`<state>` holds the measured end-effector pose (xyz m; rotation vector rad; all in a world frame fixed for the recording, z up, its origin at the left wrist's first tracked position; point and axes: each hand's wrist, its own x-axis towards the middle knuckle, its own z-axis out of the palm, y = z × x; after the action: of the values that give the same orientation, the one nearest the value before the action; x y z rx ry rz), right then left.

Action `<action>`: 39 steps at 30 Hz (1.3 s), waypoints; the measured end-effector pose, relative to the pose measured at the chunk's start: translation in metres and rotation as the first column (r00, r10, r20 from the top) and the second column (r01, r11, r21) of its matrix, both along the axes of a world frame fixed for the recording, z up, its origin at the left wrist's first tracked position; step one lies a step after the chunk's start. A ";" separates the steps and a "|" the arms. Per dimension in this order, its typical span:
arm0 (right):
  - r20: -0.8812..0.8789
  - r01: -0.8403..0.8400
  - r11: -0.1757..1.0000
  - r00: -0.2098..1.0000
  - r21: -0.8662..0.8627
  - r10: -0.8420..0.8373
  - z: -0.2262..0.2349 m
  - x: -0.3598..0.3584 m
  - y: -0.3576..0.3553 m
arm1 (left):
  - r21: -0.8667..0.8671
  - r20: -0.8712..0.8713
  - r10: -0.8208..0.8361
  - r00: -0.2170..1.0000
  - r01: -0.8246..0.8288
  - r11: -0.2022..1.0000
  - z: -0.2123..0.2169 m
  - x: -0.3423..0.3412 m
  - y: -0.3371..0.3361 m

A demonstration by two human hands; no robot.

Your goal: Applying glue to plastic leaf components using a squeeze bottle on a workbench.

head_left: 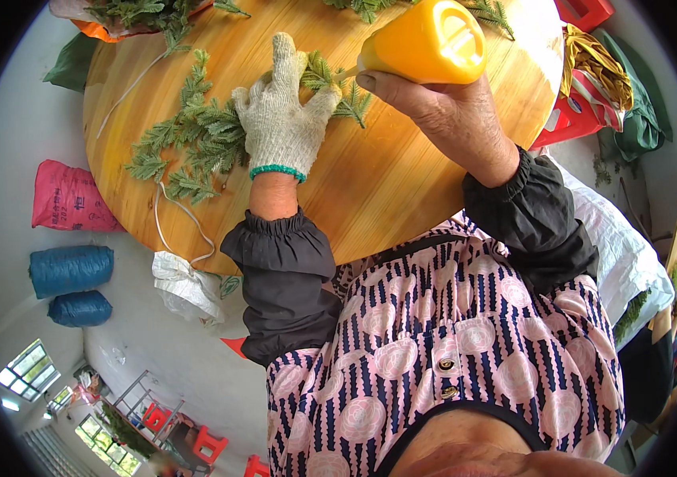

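Note:
My left hand (284, 119), in a white knitted glove with a green cuff, holds a green fir sprig (316, 70) on the round wooden table. Its index finger points away from me, and the thumb lies against the needles; the other fingertips are partly hidden. Bare, my right hand (454, 115) is wrapped round a yellow squeeze bottle (426, 48), tipped sideways. The bottle's narrow nozzle (346, 75) points left, close to the sprig and my left thumb; whether it touches is unclear. More fir branches (211, 135) lie just left of the glove.
The wooden table (386, 183) has greenery along its far edge and a thin white cord (182, 208) over its near-left edge. Left on the floor are a pink sack (72, 196) and blue bundles (72, 270). A white sack (605, 222) and red stool (569, 123) stand right.

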<state>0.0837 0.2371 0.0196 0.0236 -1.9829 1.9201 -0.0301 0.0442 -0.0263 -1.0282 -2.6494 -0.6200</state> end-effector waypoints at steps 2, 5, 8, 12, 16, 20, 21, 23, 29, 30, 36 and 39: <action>-0.003 0.000 1.000 1.000 -0.003 0.000 -0.001 0.002 -0.001 | -0.008 0.032 0.008 0.999 -0.007 1.000 0.000 0.000 -0.001; -0.030 -0.002 1.000 1.000 -0.030 0.001 -0.005 0.001 -0.003 | -0.051 0.026 0.008 1.000 -0.006 0.999 0.000 0.002 -0.004; -0.046 0.001 1.000 0.999 -0.004 -0.001 -0.006 0.003 -0.003 | -0.137 -0.034 -0.013 0.999 0.009 0.991 0.000 0.004 -0.006; -0.035 0.010 0.992 0.999 0.124 -0.005 -0.004 0.007 -0.003 | -0.186 -0.073 -0.035 0.997 0.021 0.982 -0.002 0.004 -0.006; -0.036 0.032 0.994 0.999 0.105 -0.028 -0.001 0.011 -0.006 | -0.219 -0.076 -0.018 0.997 0.001 0.976 -0.004 0.004 -0.006; -0.220 0.123 0.861 0.975 0.494 -0.013 0.001 0.014 -0.001 | -0.197 -0.071 -0.020 0.997 0.005 0.980 -0.004 0.004 -0.006; -0.292 0.174 0.791 0.956 0.587 0.006 0.001 0.015 0.000 | -0.200 -0.072 -0.014 0.997 0.000 0.980 -0.004 0.004 -0.005; -0.284 0.175 0.788 0.959 0.591 0.000 0.002 0.017 0.000 | -0.201 -0.073 -0.010 0.997 -0.005 0.979 -0.004 0.003 -0.005; -0.279 0.225 0.750 0.959 0.621 -0.057 0.009 0.024 -0.005 | -0.147 -0.208 -0.037 0.977 0.006 0.989 -0.007 0.001 -0.005; -0.222 0.189 0.832 0.972 0.522 -0.082 0.010 0.024 -0.006 | -0.146 -0.205 -0.037 0.978 0.007 0.989 -0.008 0.001 -0.006; -0.200 0.208 0.898 0.970 0.388 -0.138 0.012 0.028 -0.011 | -0.098 -0.181 -0.043 0.983 0.026 0.995 -0.009 -0.002 -0.007; -0.171 0.194 0.905 0.976 0.378 -0.137 0.012 0.031 -0.012 | -0.075 -0.172 -0.043 0.984 0.031 0.997 -0.009 -0.002 -0.007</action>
<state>0.1144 0.2254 0.0315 0.0916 -2.1626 1.3520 -0.0322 0.0372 -0.0354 -1.1001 -2.5226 -0.4234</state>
